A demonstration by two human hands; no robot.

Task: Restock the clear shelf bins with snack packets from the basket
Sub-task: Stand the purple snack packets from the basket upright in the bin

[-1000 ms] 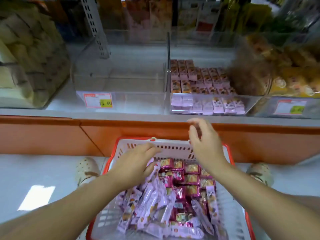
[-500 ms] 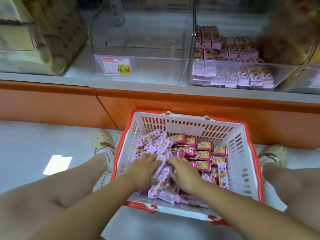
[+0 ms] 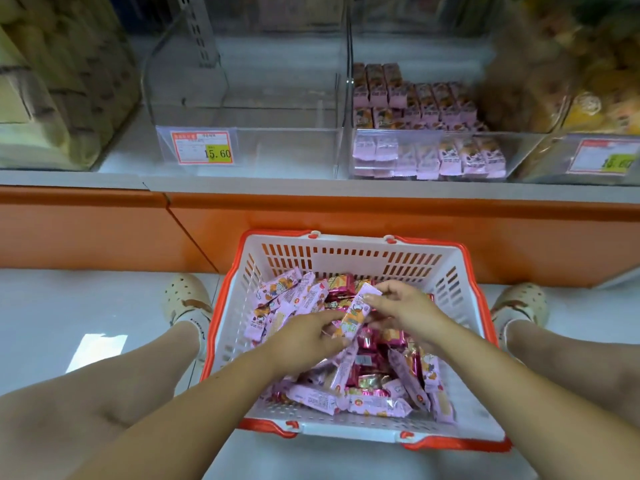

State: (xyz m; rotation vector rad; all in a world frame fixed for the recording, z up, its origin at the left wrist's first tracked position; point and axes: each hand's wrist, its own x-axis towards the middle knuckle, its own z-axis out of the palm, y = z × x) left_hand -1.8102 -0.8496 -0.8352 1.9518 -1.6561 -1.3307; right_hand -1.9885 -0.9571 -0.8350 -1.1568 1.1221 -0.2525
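**Long pink pkt coming up out of the basket, both hands on it**

You are holding one long pink snack packet point(image 3: 356, 315) over the middle of the basket point(image 3: 349, 252), tilted, with its upper end toward the far wall. Your right hand point(image 3: 405, 308) is pinching that upper end with thumb and fingertips. Your left hand point(image 3: 306, 341) is curling its fingers at the lower end and seems to be gripping it too. The other pkts are lying loose in the basket: pink ones along the left wall and near edge, red foil ones in the middle.

Handling, as I judge it: the pkt is very light, the film is smooth and probably a bit slippery, and the inside is likely a brittle biscuit. So you are better taking it by the flat sealed ends or lightly across the body, w/o squeezing.

Vs. 0.5 s ago: both hands were lying low in the pile near the near edge with nothing lifted; now the right hand is further toward the far wall and this pkt is standing clear of the pile. The left clear bin point(image 3: 249, 109) is still holding no pkts.
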